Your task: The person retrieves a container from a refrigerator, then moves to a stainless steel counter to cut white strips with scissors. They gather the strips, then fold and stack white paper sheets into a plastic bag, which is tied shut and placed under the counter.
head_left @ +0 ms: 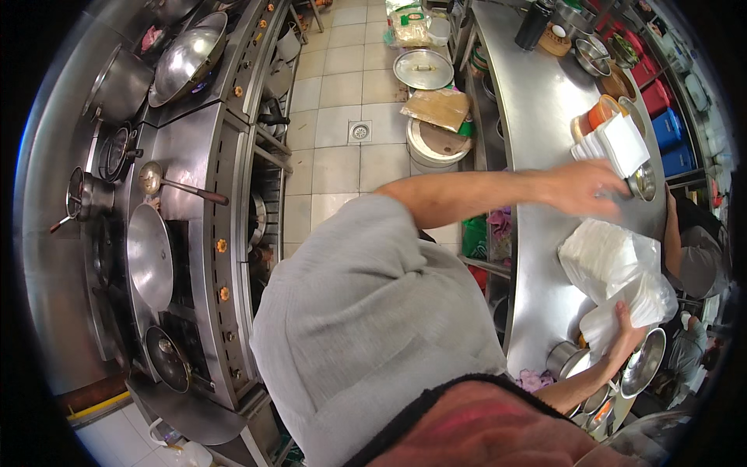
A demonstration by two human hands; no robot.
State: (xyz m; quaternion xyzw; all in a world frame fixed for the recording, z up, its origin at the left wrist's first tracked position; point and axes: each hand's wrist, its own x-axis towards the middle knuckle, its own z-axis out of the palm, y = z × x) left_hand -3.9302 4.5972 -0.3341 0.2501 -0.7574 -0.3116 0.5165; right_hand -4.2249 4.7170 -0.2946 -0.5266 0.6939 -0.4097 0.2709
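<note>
My left hand (589, 185), blurred, reaches over the steel counter (534, 192) with fingers apart and nothing seen in it. It is just below a few white takeaway containers (621, 143), stacked near an orange container (606, 111), and beside a small metal bowl (643, 182). My right hand (630, 330) grips the edge of white containers (607, 318) at the lower end of a clear plastic bag (653, 257). More white containers (595, 251) lie stacked inside that bag. The exact shape of the gripped containers is partly hidden by plastic and fingers.
Metal bowls (643, 365) and a pot (566, 359) are near my right forearm. A black bottle (534, 26) and an egg on a round holder (557, 38) stand farther along. Behind me is a stove with woks (150, 257). Another person (697, 260) is across the counter.
</note>
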